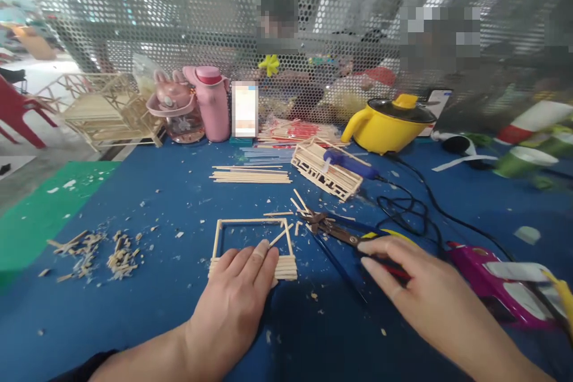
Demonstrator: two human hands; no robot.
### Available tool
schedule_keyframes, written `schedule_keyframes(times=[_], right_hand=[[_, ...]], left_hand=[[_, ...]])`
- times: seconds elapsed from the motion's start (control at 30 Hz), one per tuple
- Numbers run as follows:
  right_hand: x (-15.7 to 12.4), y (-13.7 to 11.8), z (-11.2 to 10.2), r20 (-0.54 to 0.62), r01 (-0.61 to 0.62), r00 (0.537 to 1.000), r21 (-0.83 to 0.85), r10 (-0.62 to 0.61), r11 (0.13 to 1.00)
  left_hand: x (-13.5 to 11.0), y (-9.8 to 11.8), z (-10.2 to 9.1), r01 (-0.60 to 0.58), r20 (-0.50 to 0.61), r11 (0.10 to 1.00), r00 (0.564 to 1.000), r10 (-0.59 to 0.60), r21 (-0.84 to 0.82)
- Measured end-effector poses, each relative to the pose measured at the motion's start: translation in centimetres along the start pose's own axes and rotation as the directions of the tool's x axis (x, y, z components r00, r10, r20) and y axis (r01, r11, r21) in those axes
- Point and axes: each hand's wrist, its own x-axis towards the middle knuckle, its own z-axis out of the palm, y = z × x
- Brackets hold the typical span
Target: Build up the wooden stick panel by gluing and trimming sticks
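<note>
A square frame of thin wooden sticks (250, 222) lies on the blue table (179, 203). My left hand (237, 298) lies flat on its near edge, fingers stretched out and pressing the sticks down. My right hand (421, 292) reaches over the handles of the cutting pliers (340, 233), fingers extended and touching the red and yellow grips. The pliers' jaws point at the frame's far right corner, beside loose short sticks (299, 200).
A bundle of long sticks (250, 176), a stick-built model (324, 176) with a blue glue gun (351, 164), a yellow pot (387, 122), black cables (407, 209), pink bottles (212, 101), a pink tool (492, 280), stick scraps (96, 253). People sit behind the mesh screen (179, 12).
</note>
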Motion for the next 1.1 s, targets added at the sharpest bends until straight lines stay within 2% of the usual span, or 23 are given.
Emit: schedule_keyframes(times=[0.1,0.2,0.3,0.4,0.5,0.63,0.77,0.93,1.0,1.1], right_hand=[[0.1,-3.6,0.9,0.061,0.180,0.980,0.125,-0.189,0.976],[0.6,-6.4,2.2,0.018,0.340,0.938,0.137,-0.345,0.930],[1.5,-7.4,3.1,-0.041,0.398,0.917,0.099,-0.396,0.912],[2.2,-7.5,3.4,-0.041,0.428,0.904,0.090,-0.426,0.900],[2.4,-6.8,3.1,-0.038,0.435,0.900,0.055,-0.433,0.899],[2.0,-4.1,1.8,-0.084,0.310,0.947,-0.027,-0.311,0.950],[1.3,-2.7,0.7,-0.045,0.226,0.973,-0.014,-0.226,0.974],[1.0,-6.1,1.6,0.034,0.274,0.959,0.144,-0.282,0.951],[1.4,-7.6,2.1,0.055,0.271,0.957,0.175,-0.284,0.947],[1.9,-9.0,2.7,0.035,0.298,0.952,0.121,-0.305,0.947]], left_hand=[[0.1,0.2,0.0,0.036,0.004,0.999,0.999,-0.036,-0.014],[0.4,0.5,-0.2,0.103,-0.009,0.995,0.995,-0.103,-0.015],[0.6,0.6,-0.6,0.146,0.034,0.989,0.989,-0.146,-0.027],[0.7,0.5,-0.8,0.139,0.071,0.990,0.988,-0.137,-0.031],[0.7,0.2,-0.9,0.125,0.073,0.991,0.990,-0.121,-0.047],[0.7,0.0,-0.9,0.114,0.076,0.992,0.991,-0.110,-0.059],[0.7,0.1,-0.8,0.112,0.106,0.992,0.989,-0.105,-0.064],[0.5,0.0,-0.6,0.107,0.083,0.990,0.992,-0.100,-0.092],[0.4,0.0,-0.5,0.103,0.017,0.989,0.995,-0.102,-0.104],[0.6,0.1,-0.3,0.097,-0.084,0.987,0.991,-0.109,-0.130]])
